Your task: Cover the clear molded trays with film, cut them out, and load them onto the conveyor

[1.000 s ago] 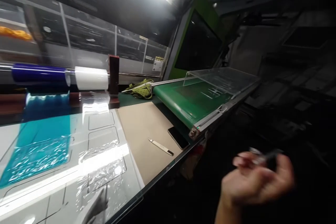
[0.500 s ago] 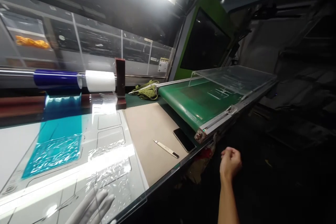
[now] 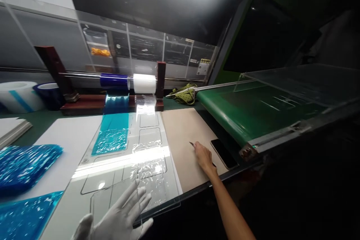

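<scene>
My left hand [image 3: 120, 210], in a white glove, is at the bottom with its fingers spread along a clear plastic panel [image 3: 102, 197]. The thumb sits by the panel's left edge. Beneath it on the bench lies a sheet with outlined rectangles [image 3: 150, 120]. Blue film [image 3: 115, 129] and clear film [image 3: 149, 150] run over this sheet from a blue roll [image 3: 114, 81] and a white roll [image 3: 144, 83]. My bare right hand [image 3: 203, 156] is closed around a craft knife [image 3: 191, 144] on the brown board [image 3: 180, 127]; the hand hides most of its handle.
Beside my right hand lies a phone [image 3: 224, 153]. A green conveyor belt [image 3: 233, 108] stands to the right, below a clear cover [image 3: 306, 82]. Blue film-wrapped pieces [image 3: 28, 165] lie at left, with more tape rolls [image 3: 19, 95] behind. A green patterned cloth [image 3: 185, 94] rests at the back.
My right hand has moved from beside the bench onto the brown board and taken hold of the craft knife. More of my left hand and the clear panel shows. The view has turned left.
</scene>
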`<state>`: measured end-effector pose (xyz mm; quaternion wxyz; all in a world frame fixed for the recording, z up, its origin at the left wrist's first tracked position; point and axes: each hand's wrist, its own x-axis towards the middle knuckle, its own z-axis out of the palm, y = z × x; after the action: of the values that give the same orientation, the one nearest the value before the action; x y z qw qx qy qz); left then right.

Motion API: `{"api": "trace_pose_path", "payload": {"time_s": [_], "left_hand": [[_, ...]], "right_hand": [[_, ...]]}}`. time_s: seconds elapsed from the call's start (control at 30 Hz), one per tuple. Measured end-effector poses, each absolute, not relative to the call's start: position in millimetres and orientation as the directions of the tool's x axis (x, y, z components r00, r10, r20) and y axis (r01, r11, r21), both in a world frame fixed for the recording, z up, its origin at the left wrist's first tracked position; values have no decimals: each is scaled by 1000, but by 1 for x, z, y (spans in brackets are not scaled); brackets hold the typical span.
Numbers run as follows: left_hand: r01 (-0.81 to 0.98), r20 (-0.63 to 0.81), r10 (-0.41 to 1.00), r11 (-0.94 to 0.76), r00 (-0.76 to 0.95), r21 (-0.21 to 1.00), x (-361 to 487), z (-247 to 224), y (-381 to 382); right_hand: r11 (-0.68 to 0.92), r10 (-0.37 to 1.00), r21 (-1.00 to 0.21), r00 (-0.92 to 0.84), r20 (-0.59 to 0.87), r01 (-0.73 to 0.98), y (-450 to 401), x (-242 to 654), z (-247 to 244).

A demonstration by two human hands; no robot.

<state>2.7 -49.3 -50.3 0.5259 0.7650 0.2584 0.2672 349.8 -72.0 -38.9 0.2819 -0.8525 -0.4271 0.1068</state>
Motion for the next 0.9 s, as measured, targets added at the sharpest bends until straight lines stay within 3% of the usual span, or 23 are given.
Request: {"api": "trace_pose_path", "payload": {"time_s": [0.07, 0.1, 0.17, 0.23, 0.33, 0.43, 0.63, 0.9], "left_hand": [[-24, 80, 707, -88, 702, 996, -1, -39, -53], [-5, 56, 744, -71, 666, 997, -3, -33, -55], [235, 60, 833, -223, 550, 946, -5, -16, -59], [431, 115, 838, -386, 533, 816, -5, 0, -63], [499, 146, 759, -546, 635, 673, -7, 16, -68], [517, 122, 724, -590, 679, 620, -11, 26, -70], [478, 76, 675, -593, 734, 648, -10, 51, -69], [468, 55, 665, -579, 745, 668, -8, 58, -70]], "right_hand": [[-410, 837, -623, 546, 33, 666, -80, 335, -33], [-366, 867, -653, 497, 19, 663, -87, 323, -28], [-266, 930, -716, 368, -14, 646, -105, 293, -15], [-177, 975, -776, 216, -53, 606, -125, 260, 2], [-83, 997, -898, 29, -77, 432, -148, 219, 23], [-72, 997, -925, -4, -80, 373, -156, 198, 28], [-88, 980, -922, -135, -149, 377, -145, 195, 15], [-22, 994, -900, -89, -67, 434, -149, 191, 17]]}}
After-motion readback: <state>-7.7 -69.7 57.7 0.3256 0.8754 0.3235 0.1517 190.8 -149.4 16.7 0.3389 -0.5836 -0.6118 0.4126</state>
